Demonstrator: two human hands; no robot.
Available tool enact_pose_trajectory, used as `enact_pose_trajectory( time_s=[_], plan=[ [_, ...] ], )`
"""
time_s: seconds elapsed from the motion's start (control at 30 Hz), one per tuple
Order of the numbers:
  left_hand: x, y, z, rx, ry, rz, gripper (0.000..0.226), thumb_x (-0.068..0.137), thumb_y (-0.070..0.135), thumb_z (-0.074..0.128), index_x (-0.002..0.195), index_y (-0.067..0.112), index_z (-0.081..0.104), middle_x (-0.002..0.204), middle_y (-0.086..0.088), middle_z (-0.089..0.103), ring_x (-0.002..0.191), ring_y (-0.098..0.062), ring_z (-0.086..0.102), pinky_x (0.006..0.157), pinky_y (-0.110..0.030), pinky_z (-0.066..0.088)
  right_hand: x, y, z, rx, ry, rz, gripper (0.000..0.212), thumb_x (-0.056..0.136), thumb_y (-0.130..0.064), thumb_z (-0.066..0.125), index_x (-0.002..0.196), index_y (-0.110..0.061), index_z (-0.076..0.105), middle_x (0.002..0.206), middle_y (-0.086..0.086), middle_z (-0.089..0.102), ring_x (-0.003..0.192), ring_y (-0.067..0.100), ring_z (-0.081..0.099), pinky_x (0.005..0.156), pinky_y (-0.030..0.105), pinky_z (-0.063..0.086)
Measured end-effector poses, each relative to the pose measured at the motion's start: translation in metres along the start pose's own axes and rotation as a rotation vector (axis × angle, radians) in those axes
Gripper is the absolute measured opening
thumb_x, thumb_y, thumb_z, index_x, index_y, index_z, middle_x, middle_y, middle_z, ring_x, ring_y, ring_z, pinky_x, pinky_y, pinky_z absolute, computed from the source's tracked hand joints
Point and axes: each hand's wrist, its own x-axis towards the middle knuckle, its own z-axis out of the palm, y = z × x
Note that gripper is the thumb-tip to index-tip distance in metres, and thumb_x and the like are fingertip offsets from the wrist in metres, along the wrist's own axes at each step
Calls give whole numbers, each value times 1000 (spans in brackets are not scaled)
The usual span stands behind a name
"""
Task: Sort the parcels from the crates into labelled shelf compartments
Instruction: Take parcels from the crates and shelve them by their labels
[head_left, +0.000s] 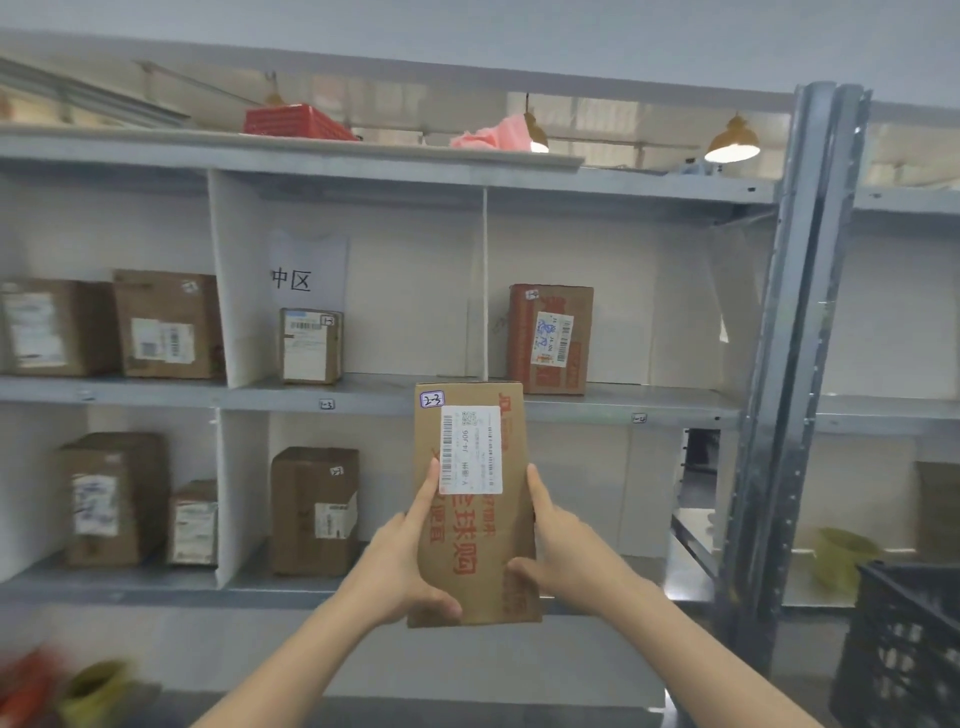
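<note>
Before the shelf, both hands grip one upright parcel marked 2-3, the left hand on its left edge, the right hand on its right edge.

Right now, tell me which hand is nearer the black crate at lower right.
Right. The right hand grips the parcel on the side facing the black crate; the left hand grips the opposite side, farther away.
</note>
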Motion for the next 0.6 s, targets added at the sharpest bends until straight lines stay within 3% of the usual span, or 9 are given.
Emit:
enact_pose_trajectory(
  time_s=[0.3, 0.6],
  plan=[
    [-17, -88, -66, 7, 4, -49, 150, 54, 28, 95, 128, 71, -29, 148, 4, 36, 136, -20, 39, 105, -45, 45, 49, -76, 73, 46, -7, -2, 111, 88, -30, 66, 146, -27, -29, 148, -3, 44, 127, 16, 50, 102, 33, 44],
    [-11, -175, -107, 13, -160, -7, 148, 59, 26, 93, 129, 69, -30, 149, 0, 32, 136, -21, 37, 104, -42, 45, 74, -129, 142, 104, 4, 82, 114, 87, -27, 68, 145, -33, -29, 149, -6, 40, 131, 13, 47, 104, 34, 43]
  ],
)
